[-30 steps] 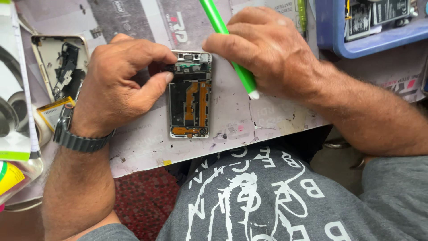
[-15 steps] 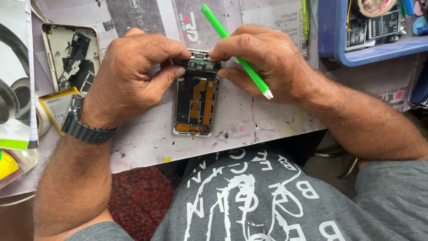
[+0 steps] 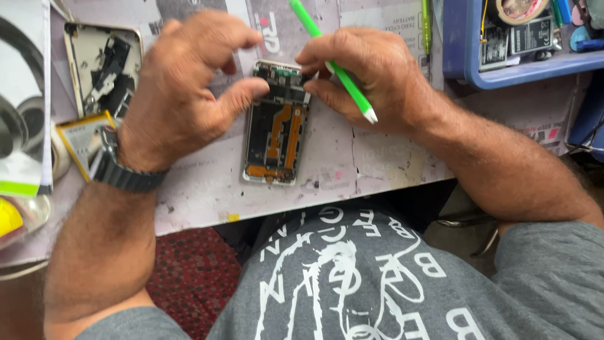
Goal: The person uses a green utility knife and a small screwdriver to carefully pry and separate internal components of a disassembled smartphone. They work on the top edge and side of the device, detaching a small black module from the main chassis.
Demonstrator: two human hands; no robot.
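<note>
An opened phone (image 3: 277, 135) lies flat on the worn paper-covered table (image 3: 390, 170), its back off, showing orange flex cables and a dark board. My left hand (image 3: 182, 94), with a dark watch at the wrist, presses its thumb against the phone's upper left edge. My right hand (image 3: 371, 79) holds a green plastic pry tool (image 3: 333, 60) across the palm while its fingertips pinch at the phone's top right corner. The phone's top end is partly hidden by my fingers.
A second opened phone shell (image 3: 104, 69) and a loose yellow-edged battery (image 3: 78, 141) lie at the left, beside a headphone package (image 3: 22, 126). A blue tray (image 3: 522, 44) of small parts stands at the top right. The table edge runs just below the phone.
The view has shifted slightly. Both hands stay at the phone's top end; my left fingers have lifted and curled, leaving the thumb on the edge.
</note>
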